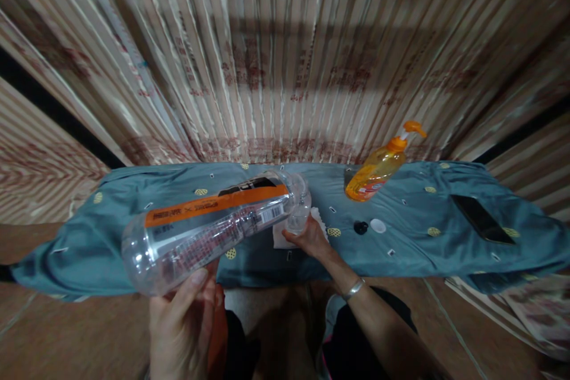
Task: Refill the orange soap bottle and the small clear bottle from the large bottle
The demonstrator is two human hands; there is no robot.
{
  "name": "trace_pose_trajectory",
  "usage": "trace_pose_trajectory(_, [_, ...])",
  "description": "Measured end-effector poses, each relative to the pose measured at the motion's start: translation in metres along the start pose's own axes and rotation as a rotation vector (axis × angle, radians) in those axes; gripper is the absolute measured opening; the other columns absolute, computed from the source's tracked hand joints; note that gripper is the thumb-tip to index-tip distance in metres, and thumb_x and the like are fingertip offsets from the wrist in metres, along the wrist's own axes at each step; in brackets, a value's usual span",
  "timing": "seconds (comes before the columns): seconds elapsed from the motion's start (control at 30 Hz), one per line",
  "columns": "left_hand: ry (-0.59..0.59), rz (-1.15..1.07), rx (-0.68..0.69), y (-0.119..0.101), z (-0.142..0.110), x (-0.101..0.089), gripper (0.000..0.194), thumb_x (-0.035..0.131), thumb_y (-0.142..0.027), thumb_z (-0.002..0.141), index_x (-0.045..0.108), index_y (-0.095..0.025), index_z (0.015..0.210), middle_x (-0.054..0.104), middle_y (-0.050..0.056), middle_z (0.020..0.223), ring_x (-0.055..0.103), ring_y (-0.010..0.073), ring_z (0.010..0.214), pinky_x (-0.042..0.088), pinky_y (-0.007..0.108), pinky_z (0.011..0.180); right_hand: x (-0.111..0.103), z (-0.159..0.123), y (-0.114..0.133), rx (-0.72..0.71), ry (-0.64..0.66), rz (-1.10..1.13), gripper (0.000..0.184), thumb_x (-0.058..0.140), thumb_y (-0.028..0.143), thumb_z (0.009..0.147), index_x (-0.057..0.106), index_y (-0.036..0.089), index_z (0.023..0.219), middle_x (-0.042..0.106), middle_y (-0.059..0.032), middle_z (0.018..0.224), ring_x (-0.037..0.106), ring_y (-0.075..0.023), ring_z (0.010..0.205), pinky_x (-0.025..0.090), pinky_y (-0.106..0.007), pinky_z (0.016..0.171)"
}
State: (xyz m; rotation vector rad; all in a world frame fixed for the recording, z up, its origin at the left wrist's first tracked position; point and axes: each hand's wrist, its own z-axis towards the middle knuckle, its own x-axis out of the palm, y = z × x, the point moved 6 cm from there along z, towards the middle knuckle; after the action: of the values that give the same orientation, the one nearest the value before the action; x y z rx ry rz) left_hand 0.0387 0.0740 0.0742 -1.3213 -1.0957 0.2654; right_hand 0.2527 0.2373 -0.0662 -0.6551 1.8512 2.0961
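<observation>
My left hand [191, 303] is closed around the lower part of a large clear plastic bottle [214, 225] with an orange and grey label. The bottle lies tilted almost level, its neck pointing right. At its mouth is a small clear container [297, 219], gripped by my right hand [314, 237]; whether the two rims touch, I cannot tell. Beneath them lies a white tissue [281, 237], partly covered by the hand and the container. Right of my right hand are a small black cap [360, 227] and a white disc [378, 225].
On the teal patterned cloth [423, 249] covering the table, an orange pump bottle [378, 169] stands toward the back right. A dark phone [481, 219] lies farther right. Striped curtains [276, 59] hang close behind the table.
</observation>
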Motion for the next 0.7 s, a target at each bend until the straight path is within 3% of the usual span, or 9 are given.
trace_pose_trajectory(0.7, [-0.039,-0.03,-0.029,0.0009,-0.0012,-0.005,0.064,0.102,-0.031,0.033,0.077,-0.027,0.091,0.073,-0.006,0.079,0.068,0.0133,0.076,0.061,0.023,0.079,-0.0001,0.0,-0.0003,-0.011,-0.023,-0.023,0.063,0.082,0.037,0.067,0.058,0.02,0.122,0.076,-0.0111,0.111,0.074,-0.0331,0.105,0.06,-0.048,0.094])
